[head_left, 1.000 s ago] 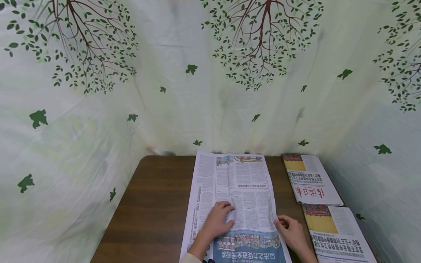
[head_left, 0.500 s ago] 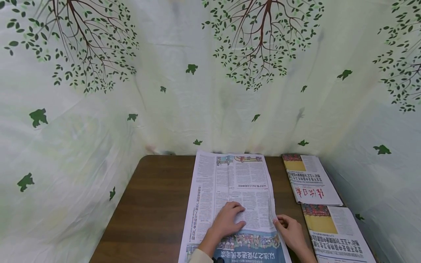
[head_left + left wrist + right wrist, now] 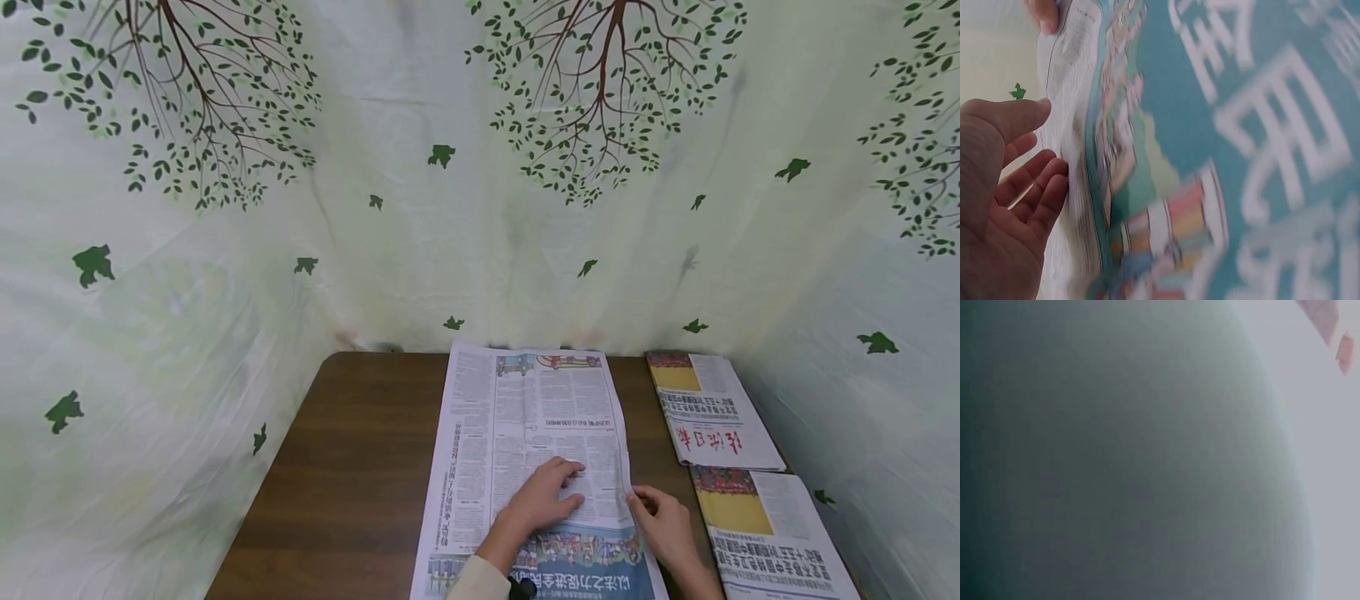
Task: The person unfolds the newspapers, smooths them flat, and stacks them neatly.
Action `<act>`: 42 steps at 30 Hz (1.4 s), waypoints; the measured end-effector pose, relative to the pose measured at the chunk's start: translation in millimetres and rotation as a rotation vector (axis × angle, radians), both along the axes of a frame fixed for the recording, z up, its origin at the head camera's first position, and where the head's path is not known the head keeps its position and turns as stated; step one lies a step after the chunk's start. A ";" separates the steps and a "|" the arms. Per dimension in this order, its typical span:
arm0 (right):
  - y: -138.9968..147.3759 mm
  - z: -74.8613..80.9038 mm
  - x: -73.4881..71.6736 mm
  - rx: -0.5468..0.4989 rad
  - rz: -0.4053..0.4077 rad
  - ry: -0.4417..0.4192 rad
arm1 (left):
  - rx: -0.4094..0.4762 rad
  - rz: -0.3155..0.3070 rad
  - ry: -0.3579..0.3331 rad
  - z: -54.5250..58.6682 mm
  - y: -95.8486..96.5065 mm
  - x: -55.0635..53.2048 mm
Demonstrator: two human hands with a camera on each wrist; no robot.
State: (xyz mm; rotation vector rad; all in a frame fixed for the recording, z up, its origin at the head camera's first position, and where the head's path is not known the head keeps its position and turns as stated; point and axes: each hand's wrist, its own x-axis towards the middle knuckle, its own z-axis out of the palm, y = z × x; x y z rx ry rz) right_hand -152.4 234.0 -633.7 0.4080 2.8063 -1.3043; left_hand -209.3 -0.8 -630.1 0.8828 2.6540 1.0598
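Observation:
A large newspaper (image 3: 468, 400) lies spread on the brown table, with a blue printed band along its near end. My left hand (image 3: 542, 497) rests on its middle, fingers loosely bent and thumb apart. In the left wrist view the same hand (image 3: 1016, 194) touches the page beside the blue band (image 3: 1185, 125), holding nothing. At the right edge of the sheet, my right hand (image 3: 666, 529) pinches the paper between thumb and fingers. A blurred grey-green surface fills most of the right wrist view, which hides that hand's grip.
Two folded newspapers lie along the table's right side, the far one (image 3: 727, 417) just beyond the near one (image 3: 780, 542). Bare brown table (image 3: 352, 467) extends to the left. A leaf-printed cloth (image 3: 510, 250) hangs behind and at both sides.
My left hand has slid to the right across the newspaper, toward my right hand. The right hand has stayed at the paper's right edge.

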 end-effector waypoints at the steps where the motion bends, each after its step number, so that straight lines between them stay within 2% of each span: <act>1: -0.4 -0.1 0.0 0.001 -0.002 0.001 | 0.002 -0.006 -0.008 -0.3 2.5 0.0; 10: -3.1 -2.1 1.2 0.006 -0.009 0.028 | 0.051 -0.046 -0.033 -7.2 25.1 1.1; 16: -4.8 -1.2 1.9 0.009 -0.029 0.047 | 0.113 -0.071 -0.046 -8.6 39.9 6.6; 27: -7.1 4.5 3.9 0.032 -0.033 0.067 | 0.026 -0.155 0.126 -0.8 51.5 13.2; 30: -7.1 4.4 3.7 0.042 -0.043 0.067 | 0.020 -0.147 0.129 -1.3 51.9 13.3; 36: -7.2 3.4 2.0 0.051 -0.041 0.067 | 0.027 -0.092 0.077 -4.3 53.0 13.3; 42: -3.0 -0.6 1.5 0.020 -0.039 0.058 | 0.124 -0.006 -0.016 -9.0 54.4 12.4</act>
